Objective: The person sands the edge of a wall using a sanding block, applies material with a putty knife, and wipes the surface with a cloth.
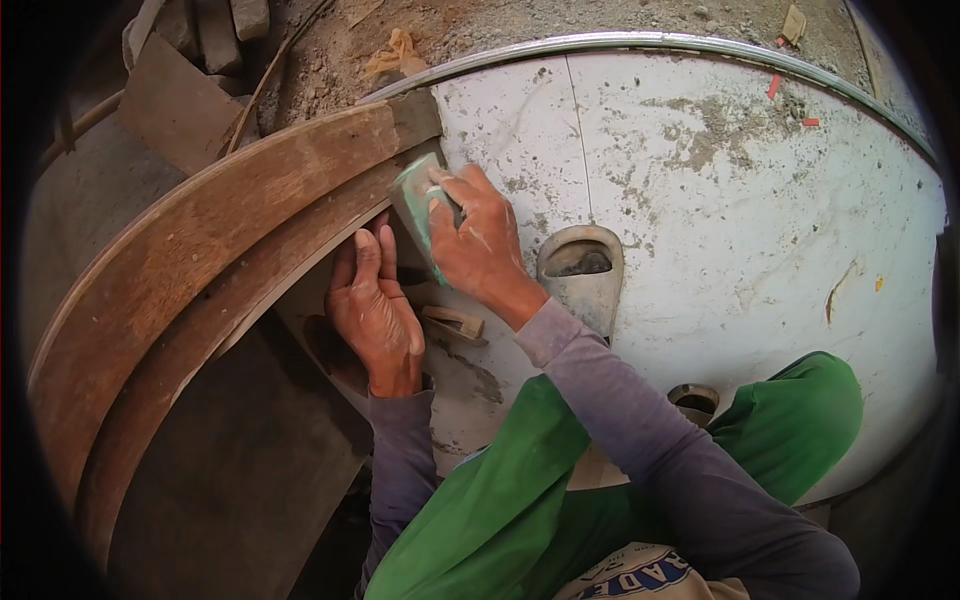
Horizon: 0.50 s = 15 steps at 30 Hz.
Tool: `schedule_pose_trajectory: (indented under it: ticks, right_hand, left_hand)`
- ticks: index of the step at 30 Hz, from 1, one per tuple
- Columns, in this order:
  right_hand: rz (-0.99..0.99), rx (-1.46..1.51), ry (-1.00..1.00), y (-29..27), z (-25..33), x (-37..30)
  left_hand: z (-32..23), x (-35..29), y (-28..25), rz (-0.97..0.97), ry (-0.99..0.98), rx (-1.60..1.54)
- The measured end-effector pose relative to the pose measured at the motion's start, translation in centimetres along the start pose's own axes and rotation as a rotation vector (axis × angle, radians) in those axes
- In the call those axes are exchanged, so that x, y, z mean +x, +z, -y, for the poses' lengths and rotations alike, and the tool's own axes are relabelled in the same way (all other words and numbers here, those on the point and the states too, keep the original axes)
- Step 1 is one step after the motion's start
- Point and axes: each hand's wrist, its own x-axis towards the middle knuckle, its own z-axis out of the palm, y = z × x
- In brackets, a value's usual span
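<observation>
A long reddish-brown wooden board (pixel 215 205) with a stepped profile crosses the left side, its end near the picture's middle. My right hand (pixel 478 235) is closed on a folded piece of green sandpaper (pixel 422 205), dusty and pale at the edges, pressed against the board's end. Below the board's lower edge, my left hand (pixel 375 305) is palm up, thumb and fingers bent upward, with the fingertips at the wood. Part of its grip is hidden by the board. Beside the left hand lies a small wooden offcut (pixel 453 322).
A stained white panel (pixel 690 180) spreads under and right of my hands, with a metal strip (pixel 600 40) along its far edge. A worn slipper (pixel 583 270) rests on it, near my green-trousered knees (pixel 800 420). Bricks (pixel 215 35) and a loose board (pixel 180 110) are at the far left.
</observation>
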Motion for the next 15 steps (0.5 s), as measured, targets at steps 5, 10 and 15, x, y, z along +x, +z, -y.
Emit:
schedule_pose_trajectory:
  ticks: [5,10,15]
  right_hand:
    - [-0.006,-0.087,0.006,0.2,-1.4,1.8]
    - [0.09,0.117,-0.111,-0.5,1.6,-0.9]
    - [-0.018,-0.104,0.005,-0.2,-1.6,1.6]
  left_hand:
    - [0.1,0.0,0.2,0.042,-0.006,-0.037]
    - [0.6,0.1,-1.1,-0.016,0.005,-0.014]
    - [0.1,-0.2,0.4,0.044,-0.036,-0.069]
